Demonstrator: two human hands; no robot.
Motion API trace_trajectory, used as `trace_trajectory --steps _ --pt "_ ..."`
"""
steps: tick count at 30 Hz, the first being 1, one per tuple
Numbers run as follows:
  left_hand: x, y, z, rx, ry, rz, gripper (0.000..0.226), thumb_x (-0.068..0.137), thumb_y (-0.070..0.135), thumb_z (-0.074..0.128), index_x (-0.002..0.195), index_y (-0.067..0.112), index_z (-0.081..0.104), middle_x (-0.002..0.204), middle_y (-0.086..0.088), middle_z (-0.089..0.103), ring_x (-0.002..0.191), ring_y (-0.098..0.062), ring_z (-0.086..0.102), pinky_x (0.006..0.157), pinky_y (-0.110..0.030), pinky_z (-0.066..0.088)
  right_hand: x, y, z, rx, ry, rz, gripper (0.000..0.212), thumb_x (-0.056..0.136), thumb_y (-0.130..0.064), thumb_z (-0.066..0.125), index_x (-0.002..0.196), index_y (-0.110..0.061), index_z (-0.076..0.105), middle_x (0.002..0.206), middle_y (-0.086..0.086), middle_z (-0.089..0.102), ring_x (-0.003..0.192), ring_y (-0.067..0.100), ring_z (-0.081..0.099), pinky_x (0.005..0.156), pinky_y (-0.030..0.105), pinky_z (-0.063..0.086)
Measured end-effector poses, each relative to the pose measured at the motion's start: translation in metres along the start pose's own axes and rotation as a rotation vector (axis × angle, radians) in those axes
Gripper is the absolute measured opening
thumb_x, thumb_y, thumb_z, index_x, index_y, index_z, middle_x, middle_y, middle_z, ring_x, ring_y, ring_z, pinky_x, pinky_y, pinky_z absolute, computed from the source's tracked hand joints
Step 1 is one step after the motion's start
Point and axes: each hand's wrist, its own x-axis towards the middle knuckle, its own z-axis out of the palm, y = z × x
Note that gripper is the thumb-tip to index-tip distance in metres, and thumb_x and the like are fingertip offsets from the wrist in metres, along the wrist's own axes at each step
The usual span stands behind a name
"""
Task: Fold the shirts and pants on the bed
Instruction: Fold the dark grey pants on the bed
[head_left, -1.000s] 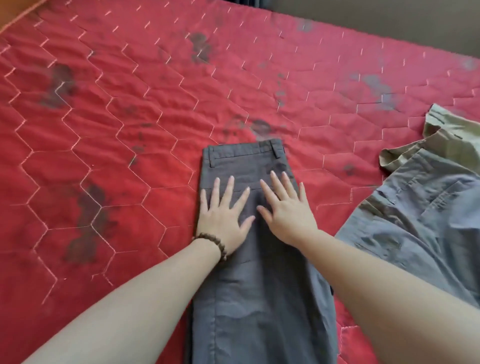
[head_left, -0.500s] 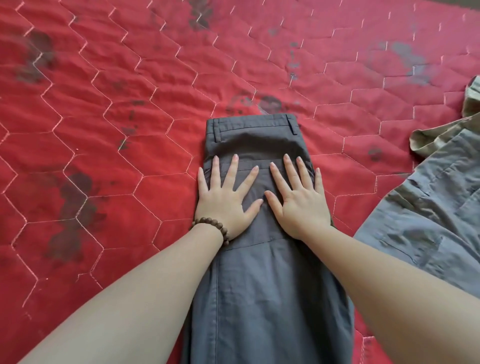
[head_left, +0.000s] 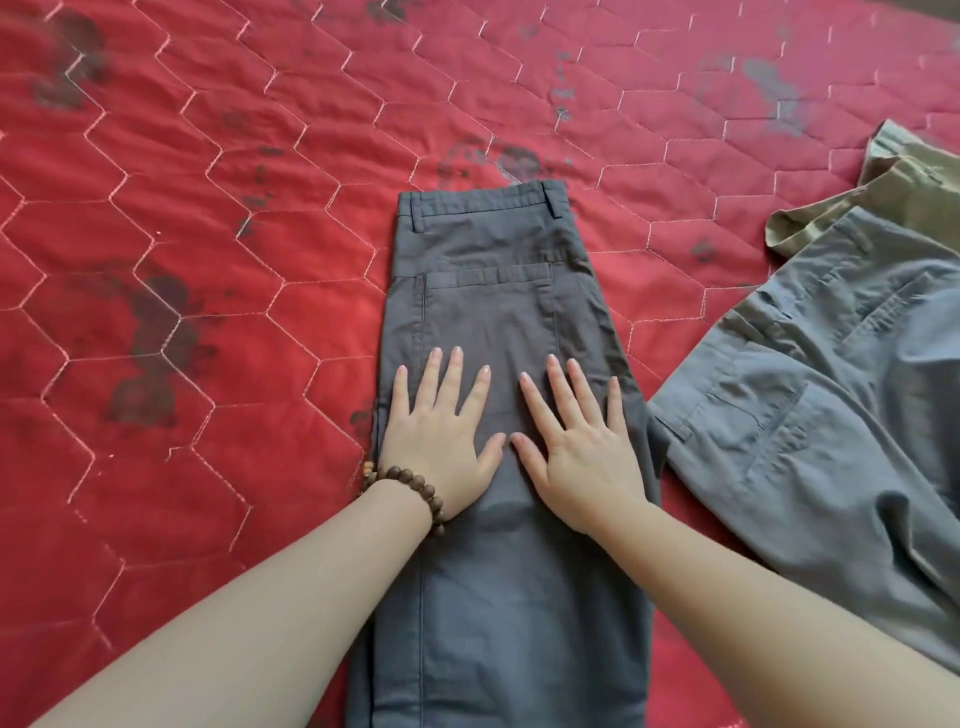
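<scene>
Dark grey pants (head_left: 493, 270) lie folded lengthwise in the middle of the red quilted bed (head_left: 208, 260), waistband at the far end and legs running off the bottom edge of the view. My left hand (head_left: 441, 431), with a wooden bead bracelet on the wrist, lies flat with spread fingers on the seat of the pants. Beside it my right hand (head_left: 576, 441) presses flat on the same cloth, its thumb almost touching the left thumb. Neither hand grips the fabric.
A lighter grey garment (head_left: 810, 415) with a chest pocket lies spread on the right. An olive-green garment (head_left: 893, 192) sits partly under it at the far right. The red cover carries dark stains on the left and at the back.
Both hands have slid down the pants toward me, away from the waistband, staying flat on the cloth. More of the back pocket is now uncovered above the fingers.
</scene>
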Motion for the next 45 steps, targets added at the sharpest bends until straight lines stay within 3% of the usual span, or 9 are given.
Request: trace_trajectory --steps 6,11,18,23,29,39,41,43,45 --pt "-0.066 0.017 0.011 0.030 0.006 0.032 0.073 0.090 0.061 0.013 0.152 0.027 -0.001 0.161 -0.011 -0.002 0.147 -0.029 -0.008 0.116 -0.055 -0.004 -0.073 -0.025 0.012 0.037 0.010 0.034 0.065 0.093 -0.058 0.025 0.152 -0.030 0.021 0.160 0.003 0.015 0.149 0.024 0.007 0.116 0.059 0.004" --pt "-0.122 0.014 0.031 -0.002 0.034 -0.053 0.070 0.091 0.058 0.010 0.153 0.027 0.001 0.161 -0.010 -0.004 0.148 -0.029 -0.006 0.117 -0.053 0.002 -0.126 -0.046 0.028 0.039 0.002 0.024 0.065 0.093 -0.057 0.030 0.152 -0.032 0.019 0.161 0.000 0.013 0.149 0.024 0.007 0.115 0.062 0.004" --pt "-0.192 0.035 0.047 -0.079 0.017 -0.077 0.070 0.091 0.053 0.015 0.153 0.022 0.010 0.159 -0.017 0.001 0.148 -0.030 0.000 0.118 -0.053 0.007 -0.186 -0.079 0.037 0.083 0.010 0.058 0.061 0.094 -0.054 0.028 0.151 -0.032 0.021 0.160 0.002 0.016 0.148 0.025 0.009 0.114 0.063 0.004" --pt "-0.250 0.046 0.055 -0.109 0.012 -0.047 0.066 0.092 0.048 0.023 0.152 0.018 0.020 0.157 -0.021 0.010 0.147 -0.034 0.007 0.116 -0.054 0.018 -0.233 -0.102 0.043 0.087 0.004 0.089 0.059 0.095 -0.049 0.030 0.151 -0.030 0.025 0.159 0.005 0.020 0.148 0.025 0.012 0.114 0.063 0.007" --pt "-0.304 0.056 0.062 -0.110 -0.015 -0.035 0.066 0.091 0.045 0.025 0.151 0.019 0.020 0.157 -0.022 0.009 0.146 -0.037 0.006 0.116 -0.053 0.018 -0.275 -0.124 0.050 0.084 -0.012 0.134 0.060 0.094 -0.048 0.029 0.151 -0.029 0.023 0.159 0.004 0.018 0.148 0.024 0.011 0.114 0.062 0.007" --pt "-0.396 0.081 0.065 -0.090 -0.032 -0.091 0.062 0.094 0.044 0.025 0.150 0.019 0.021 0.156 -0.022 0.015 0.144 -0.041 0.013 0.115 -0.053 0.023 -0.369 -0.133 0.056 0.100 -0.063 0.002 0.059 0.096 -0.050 0.030 0.152 -0.033 0.019 0.160 0.006 0.012 0.149 0.024 0.005 0.115 0.059 0.007" --pt "-0.415 0.083 0.060 -0.082 -0.071 -0.110 0.061 0.096 0.043 0.037 0.150 0.021 0.019 0.156 -0.024 0.014 0.145 -0.039 0.013 0.116 -0.051 0.021 -0.394 -0.127 0.051 0.099 -0.089 -0.026 0.060 0.097 -0.050 0.032 0.152 -0.032 0.018 0.161 0.007 0.011 0.149 0.025 0.004 0.116 0.057 0.009" --pt "-0.432 0.082 0.053 -0.108 -0.082 -0.156 0.064 0.089 0.039 0.056 0.146 0.020 0.036 0.150 -0.027 0.029 0.139 -0.040 0.030 0.111 -0.053 0.030 -0.414 -0.121 0.043 0.112 -0.076 0.010 0.062 0.095 -0.046 0.044 0.151 -0.028 0.025 0.159 0.012 0.014 0.148 0.029 0.009 0.117 0.056 0.014" --pt "-0.446 0.083 0.044 -0.133 -0.065 -0.168 0.059 0.078 0.033 0.072 0.133 0.017 0.056 0.134 -0.026 0.051 0.122 -0.042 0.051 0.097 -0.054 0.044 -0.427 -0.120 0.036 0.132 -0.038 0.101 0.067 0.089 -0.038 0.060 0.148 -0.019 0.035 0.156 0.020 0.021 0.144 0.037 0.020 0.115 0.054 0.022"
